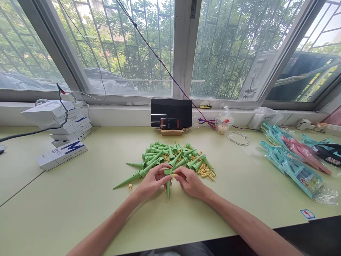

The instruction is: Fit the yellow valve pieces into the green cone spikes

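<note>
Your left hand [156,176] holds one green spike [168,190], tip down; your right hand [191,180] pinches one yellow bit [174,175] right by it. One loose bit [130,187] lies left. Behind is a pile [176,156], too many to count. One white box [64,155] says "M". Farther, one phone [171,123] shows tiny numbers.

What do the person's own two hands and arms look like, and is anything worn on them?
The left hand and the right hand are bare: no gloves or rings can be made out, though parts are hidden. The left forearm and right forearm are slim and uncovered, with no sleeve, watch or bracelet in view. The left forearm has one small spot.
</note>
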The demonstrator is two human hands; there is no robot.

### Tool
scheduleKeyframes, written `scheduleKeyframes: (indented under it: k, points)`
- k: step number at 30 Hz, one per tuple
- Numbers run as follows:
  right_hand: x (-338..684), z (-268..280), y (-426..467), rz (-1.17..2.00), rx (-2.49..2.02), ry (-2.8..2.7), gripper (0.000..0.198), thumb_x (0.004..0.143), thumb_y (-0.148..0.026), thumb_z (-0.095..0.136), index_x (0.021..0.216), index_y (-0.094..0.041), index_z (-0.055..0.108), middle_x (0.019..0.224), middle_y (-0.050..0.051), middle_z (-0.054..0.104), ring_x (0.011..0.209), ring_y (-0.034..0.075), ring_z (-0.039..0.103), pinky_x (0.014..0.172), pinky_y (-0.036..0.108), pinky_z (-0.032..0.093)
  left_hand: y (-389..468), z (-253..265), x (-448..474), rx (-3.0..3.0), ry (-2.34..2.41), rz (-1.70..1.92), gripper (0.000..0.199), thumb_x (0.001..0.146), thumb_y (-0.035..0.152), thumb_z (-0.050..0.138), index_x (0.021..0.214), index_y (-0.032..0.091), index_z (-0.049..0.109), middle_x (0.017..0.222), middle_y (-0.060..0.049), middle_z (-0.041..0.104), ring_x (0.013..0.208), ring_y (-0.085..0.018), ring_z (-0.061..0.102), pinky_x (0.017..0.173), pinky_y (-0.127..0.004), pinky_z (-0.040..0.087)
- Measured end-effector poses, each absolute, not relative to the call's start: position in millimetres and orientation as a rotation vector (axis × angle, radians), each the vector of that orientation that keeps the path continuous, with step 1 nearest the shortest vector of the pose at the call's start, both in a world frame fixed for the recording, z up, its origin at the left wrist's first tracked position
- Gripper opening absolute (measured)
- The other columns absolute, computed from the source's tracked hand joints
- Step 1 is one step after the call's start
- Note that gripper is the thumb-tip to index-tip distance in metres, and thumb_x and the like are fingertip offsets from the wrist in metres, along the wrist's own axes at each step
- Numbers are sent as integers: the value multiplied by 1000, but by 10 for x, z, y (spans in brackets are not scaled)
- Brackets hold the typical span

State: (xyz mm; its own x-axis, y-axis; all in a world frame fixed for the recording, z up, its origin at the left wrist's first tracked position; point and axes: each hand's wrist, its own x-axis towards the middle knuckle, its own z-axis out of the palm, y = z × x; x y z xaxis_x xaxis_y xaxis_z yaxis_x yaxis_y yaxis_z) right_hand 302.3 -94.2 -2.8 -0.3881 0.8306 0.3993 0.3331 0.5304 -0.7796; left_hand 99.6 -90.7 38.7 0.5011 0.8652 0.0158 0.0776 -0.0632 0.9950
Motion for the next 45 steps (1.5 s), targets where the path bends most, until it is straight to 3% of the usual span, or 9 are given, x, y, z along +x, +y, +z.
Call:
scheduleKeyframes:
  k: [5,14,22,29,39,42,45]
  points:
    - [3025,-8,-949,794,-930,-1974,21,102,-29,46,92,-18,62,71,0,60,62,14,52,62,26,43,-900,367,990,1504,853,799,38,86,44,69,112,19,57,72,1,59,73,-18,64,63,-27,52]
    - [3028,-36,-945,781,-976,-1956,8,95,-26,56,93,-19,59,75,0,59,63,14,51,60,25,41,-915,386,988,1503,863,796,38,85,45,70,112,20,57,71,2,57,73,-18,65,63,-27,52]
    - [3033,-1,-951,760,-944,-2004,27,102,-29,45,83,-19,60,68,0,59,62,14,52,61,26,42,-902,362,985,1529,886,787,39,86,46,69,112,18,58,69,2,57,74,-18,64,64,-28,51]
    - [3021,-51,-948,778,-932,-1941,14,95,-25,56,107,-19,59,96,5,66,67,14,57,60,25,46,-904,387,991,1493,833,781,35,86,44,69,108,20,57,70,3,55,73,-17,65,64,-26,51]
    - [3042,-78,-945,760,-910,-1966,16,95,-20,53,110,-21,57,80,0,61,63,13,55,60,24,43,-895,335,992,1556,867,751,41,83,44,71,113,20,56,70,3,57,75,-20,67,69,-30,52]
    - [3046,-79,-946,751,-904,-1981,16,96,-19,52,111,-21,58,77,-1,61,64,14,55,61,24,43,-887,289,984,1659,896,749,41,84,44,70,114,20,56,71,3,54,68,-17,60,65,-28,48]
    - [3045,-69,-947,757,-889,-1986,16,96,-19,52,110,-20,59,77,-1,62,66,14,56,62,24,42,-875,240,977,1769,935,746,40,86,44,67,116,19,56,67,5,43,59,-12,44,56,-23,37]
